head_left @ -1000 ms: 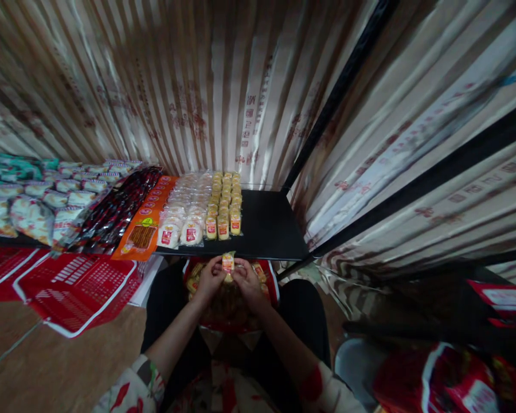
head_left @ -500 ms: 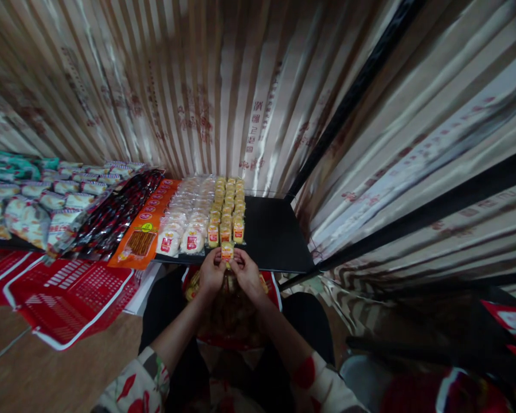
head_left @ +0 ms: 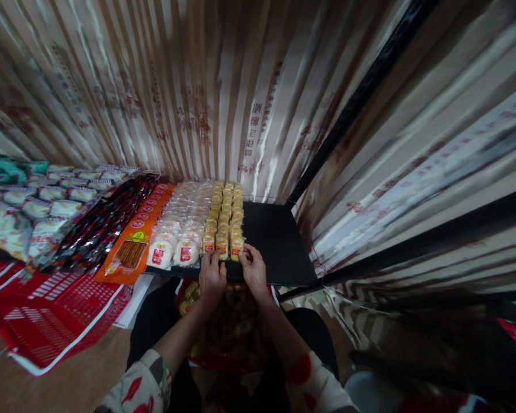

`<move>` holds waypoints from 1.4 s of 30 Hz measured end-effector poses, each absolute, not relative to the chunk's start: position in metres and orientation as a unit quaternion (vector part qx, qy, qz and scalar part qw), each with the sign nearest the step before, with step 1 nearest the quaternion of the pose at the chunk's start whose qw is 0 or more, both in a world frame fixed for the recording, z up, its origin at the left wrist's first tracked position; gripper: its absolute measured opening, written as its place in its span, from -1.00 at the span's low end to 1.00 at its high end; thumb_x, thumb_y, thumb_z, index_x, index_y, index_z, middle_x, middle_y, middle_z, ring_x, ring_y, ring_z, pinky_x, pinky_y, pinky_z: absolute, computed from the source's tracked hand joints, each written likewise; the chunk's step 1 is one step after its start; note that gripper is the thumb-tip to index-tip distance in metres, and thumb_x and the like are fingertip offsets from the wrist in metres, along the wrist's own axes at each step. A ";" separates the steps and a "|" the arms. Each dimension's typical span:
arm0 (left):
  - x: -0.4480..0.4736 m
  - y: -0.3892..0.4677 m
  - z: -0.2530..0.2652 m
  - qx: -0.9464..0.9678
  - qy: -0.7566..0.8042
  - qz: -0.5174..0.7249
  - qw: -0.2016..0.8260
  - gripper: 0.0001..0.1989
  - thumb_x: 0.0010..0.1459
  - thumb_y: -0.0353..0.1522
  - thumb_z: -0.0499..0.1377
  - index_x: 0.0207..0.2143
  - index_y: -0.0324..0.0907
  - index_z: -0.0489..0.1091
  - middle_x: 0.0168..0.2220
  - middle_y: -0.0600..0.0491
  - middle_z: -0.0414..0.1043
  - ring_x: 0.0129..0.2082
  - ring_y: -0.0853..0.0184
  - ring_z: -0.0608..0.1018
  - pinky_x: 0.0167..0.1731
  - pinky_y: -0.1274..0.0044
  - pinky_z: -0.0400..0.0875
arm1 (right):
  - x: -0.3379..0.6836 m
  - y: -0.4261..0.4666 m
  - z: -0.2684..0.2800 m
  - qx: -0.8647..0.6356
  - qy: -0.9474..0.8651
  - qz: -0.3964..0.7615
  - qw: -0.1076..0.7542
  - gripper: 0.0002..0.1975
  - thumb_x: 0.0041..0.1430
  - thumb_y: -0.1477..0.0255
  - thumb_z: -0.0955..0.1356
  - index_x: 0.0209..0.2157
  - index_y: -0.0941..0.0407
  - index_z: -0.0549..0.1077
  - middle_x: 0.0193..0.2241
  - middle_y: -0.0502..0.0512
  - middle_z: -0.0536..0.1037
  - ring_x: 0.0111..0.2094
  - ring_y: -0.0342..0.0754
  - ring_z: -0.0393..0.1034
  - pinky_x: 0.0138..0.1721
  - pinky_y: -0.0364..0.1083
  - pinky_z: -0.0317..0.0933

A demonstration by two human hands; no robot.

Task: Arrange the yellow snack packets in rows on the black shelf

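Small yellow wrapped snack packets [head_left: 222, 246] with red-and-white labels stand in three rows on the black shelf [head_left: 272, 229]. My left hand [head_left: 212, 279] is at the front of these rows, its fingertips against the front ends of the left and middle rows. At the front right corner, my right hand [head_left: 253, 269] has its thumb and fingers apart, touching or very near the right row's front packet [head_left: 237, 248]. Neither hand holds a packet. Beneath my forearms, between my knees, a red basket [head_left: 206, 361] contains more yellow packets, mostly in shadow.
Left of the rows lie white round wrapped snacks [head_left: 186, 250], an orange bag of sticks [head_left: 131, 252], dark red packets [head_left: 105, 221] and white bags [head_left: 49, 232]. A red basket [head_left: 60, 321] stands below the shelf's left part. A black post [head_left: 318, 160] rises behind the shelf's right end.
The yellow packet held between both hands has left them and now cannot be told apart in the rows. My hands have spread apart to the rows' front. The view has shifted slightly.
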State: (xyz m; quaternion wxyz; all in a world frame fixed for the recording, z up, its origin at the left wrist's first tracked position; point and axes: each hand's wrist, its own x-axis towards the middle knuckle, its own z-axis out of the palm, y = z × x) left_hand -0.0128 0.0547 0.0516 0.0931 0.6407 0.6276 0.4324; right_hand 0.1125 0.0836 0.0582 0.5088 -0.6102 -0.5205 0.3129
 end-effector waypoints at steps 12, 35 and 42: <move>-0.024 0.063 0.044 0.673 0.630 0.387 -0.021 -0.68 0.10 -0.43 0.09 -0.06 -0.22 0.35 -0.09 -0.12 0.36 -0.04 0.16 0.39 -0.04 0.30 0.34 | 0.100 0.088 0.054 -0.612 -0.569 0.259 0.484 -0.65 0.13 0.34 0.23 -0.06 0.17 0.35 -0.14 0.25 0.41 -0.16 0.00 0.35 -0.26 -0.06 0.36; -0.029 0.088 0.050 0.836 0.438 0.291 -0.158 -0.53 0.10 -0.45 0.11 0.08 0.05 0.26 0.02 0.01 0.25 0.14 0.19 0.19 0.11 0.31 0.13 | 0.110 0.082 0.044 -0.580 -0.596 0.260 0.491 -0.82 0.10 0.37 0.25 -0.25 0.08 0.38 -0.15 0.19 0.42 -0.12 0.02 0.35 -0.17 -0.02 0.33; -0.027 0.087 0.053 0.829 0.444 0.303 -0.152 -0.52 0.10 -0.48 0.09 0.07 0.06 0.26 0.00 0.02 0.19 0.11 0.22 0.18 0.11 0.31 0.15 | 0.131 0.134 0.062 -0.570 -0.498 0.353 0.550 -0.61 0.17 0.25 0.19 0.01 0.04 0.31 0.03 0.12 0.38 0.07 -0.02 0.25 0.12 0.04 0.09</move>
